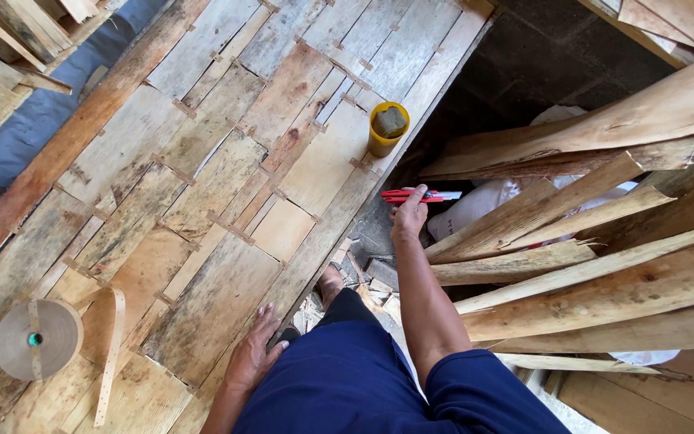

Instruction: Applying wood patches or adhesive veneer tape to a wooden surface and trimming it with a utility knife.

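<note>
The red utility knife (419,195) lies just right of centre in the frame, pinched in the person's right hand (409,219), whose fingers are curled round its rear end while the blade end points right toward a pale sack (475,210). That hand is stretched out over the dark gap between the patched veneer sheet (226,177) and the stack of rough wooden slats (596,265) on the right side. The left hand (252,354), at lower centre, rests flat and spread on the veneer's near edge, gripping nothing. A yellow cup (386,128) stands on the sheet's far right edge, just above and left of the knife. A roll of brown paper tape (36,338) sits at lower left, its loose strip trailing down the sheet. Dark blue trousers (347,378) fill the bottom centre.
</note>
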